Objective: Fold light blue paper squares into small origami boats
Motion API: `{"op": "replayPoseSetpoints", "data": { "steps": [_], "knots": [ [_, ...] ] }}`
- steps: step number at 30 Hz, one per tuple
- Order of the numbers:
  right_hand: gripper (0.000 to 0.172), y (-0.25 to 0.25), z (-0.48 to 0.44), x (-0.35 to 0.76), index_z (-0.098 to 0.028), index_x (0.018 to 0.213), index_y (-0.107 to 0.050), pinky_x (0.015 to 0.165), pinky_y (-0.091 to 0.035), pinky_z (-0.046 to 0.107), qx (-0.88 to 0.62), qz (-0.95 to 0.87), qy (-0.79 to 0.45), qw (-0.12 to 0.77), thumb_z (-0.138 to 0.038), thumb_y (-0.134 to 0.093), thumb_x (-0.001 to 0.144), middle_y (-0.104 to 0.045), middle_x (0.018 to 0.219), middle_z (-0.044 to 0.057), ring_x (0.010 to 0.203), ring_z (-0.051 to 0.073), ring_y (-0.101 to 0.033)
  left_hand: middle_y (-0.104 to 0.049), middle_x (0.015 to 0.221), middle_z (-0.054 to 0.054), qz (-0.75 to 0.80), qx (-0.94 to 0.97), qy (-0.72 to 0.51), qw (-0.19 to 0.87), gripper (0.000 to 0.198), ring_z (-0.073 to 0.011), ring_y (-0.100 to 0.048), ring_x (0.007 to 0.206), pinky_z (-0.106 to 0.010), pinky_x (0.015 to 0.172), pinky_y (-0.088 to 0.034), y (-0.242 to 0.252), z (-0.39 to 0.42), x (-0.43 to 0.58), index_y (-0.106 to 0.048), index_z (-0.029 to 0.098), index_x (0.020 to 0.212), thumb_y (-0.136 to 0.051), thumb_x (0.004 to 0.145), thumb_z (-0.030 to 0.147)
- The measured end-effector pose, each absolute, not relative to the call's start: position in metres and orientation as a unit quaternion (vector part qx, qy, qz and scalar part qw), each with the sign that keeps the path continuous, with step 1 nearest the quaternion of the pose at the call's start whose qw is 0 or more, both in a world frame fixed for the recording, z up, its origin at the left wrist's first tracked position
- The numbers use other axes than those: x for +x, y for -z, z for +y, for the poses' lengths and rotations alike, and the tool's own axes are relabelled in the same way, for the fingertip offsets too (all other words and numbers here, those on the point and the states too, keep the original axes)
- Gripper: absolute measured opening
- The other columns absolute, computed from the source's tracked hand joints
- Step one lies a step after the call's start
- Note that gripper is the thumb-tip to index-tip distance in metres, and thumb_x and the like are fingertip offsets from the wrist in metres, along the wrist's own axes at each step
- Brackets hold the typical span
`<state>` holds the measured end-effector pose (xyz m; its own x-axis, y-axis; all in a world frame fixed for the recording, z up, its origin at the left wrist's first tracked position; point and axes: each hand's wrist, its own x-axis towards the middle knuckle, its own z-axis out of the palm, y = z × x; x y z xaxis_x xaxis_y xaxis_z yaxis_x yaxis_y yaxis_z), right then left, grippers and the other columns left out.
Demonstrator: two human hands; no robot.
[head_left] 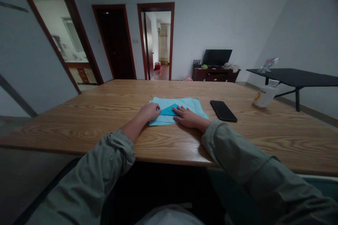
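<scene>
Head view: left hand [149, 111] and right hand [188, 117] lie on a folded blue paper sheet [182, 103] on a wooden table [79, 130], fingers [179, 109] extended flat, gripping nothing.

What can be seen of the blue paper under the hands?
The light-blue paper lies flat on the wooden table, in overlapping layers with several straight edges showing, and looks folded. A darker teal triangular section shows near its middle. Its matte surface looks like thin origami paper. The left hand rests on its left side, and the fingers of the right hand lie on its centre, touching near the teal section's right tip.
</scene>
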<state>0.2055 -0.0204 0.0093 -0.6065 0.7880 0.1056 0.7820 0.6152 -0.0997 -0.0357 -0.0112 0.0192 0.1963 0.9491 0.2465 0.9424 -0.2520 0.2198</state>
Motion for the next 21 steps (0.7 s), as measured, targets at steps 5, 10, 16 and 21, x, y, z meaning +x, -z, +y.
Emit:
{"op": "replayPoseSetpoints", "data": {
  "steps": [5,10,16,21],
  "knots": [
    [0.063,-0.011,-0.021,0.205,-0.021,0.15,-0.029,0.111,-0.021,0.055,-0.441,-0.896,-0.02,0.06,-0.053,-0.03,0.096,-0.025,0.153,0.018,0.141,0.038,-0.021,-0.069,0.103,-0.011,0.629,0.759,-0.156,0.066,0.06,-0.027,-0.063,0.092,-0.032,0.075,-0.047,-0.019,-0.008,-0.035,-0.068,0.022,0.1,-0.061,0.066,0.07],
    [0.061,-0.012,-0.023,0.204,-0.021,0.148,-0.034,0.111,-0.021,0.056,-0.438,-0.896,-0.022,0.065,-0.052,-0.033,0.095,-0.025,0.153,0.018,0.141,0.038,-0.021,-0.07,0.094,-0.008,0.62,0.751,-0.189,0.126,0.045,-0.0236,-0.064,0.084,-0.029,0.067,-0.047,-0.024,-0.008,-0.034,-0.064,0.019,0.088,-0.069,0.065,0.058],
    [0.074,-0.011,-0.025,0.204,-0.017,0.151,-0.026,0.112,-0.022,0.051,-0.432,-0.895,-0.023,0.11,-0.056,-0.043,0.091,-0.025,0.153,0.019,0.142,0.034,-0.023,-0.064,0.075,-0.001,0.551,0.681,-0.349,0.333,0.027,-0.0138,-0.062,0.063,-0.024,0.058,-0.047,-0.032,-0.012,-0.027,-0.05,0.018,0.09,-0.069,0.074,0.028],
    [0.059,-0.022,-0.029,0.2,-0.014,0.148,-0.031,0.107,-0.033,0.037,-0.422,-0.884,-0.019,0.202,-0.039,-0.038,0.095,-0.04,0.147,0.016,0.132,0.026,-0.042,-0.065,0.09,-0.002,0.411,0.579,-0.51,0.486,0.043,-0.0163,-0.069,0.071,-0.03,0.065,-0.053,-0.048,-0.023,-0.017,-0.042,0.022,0.104,-0.068,0.077,0.042]
  ]
}}
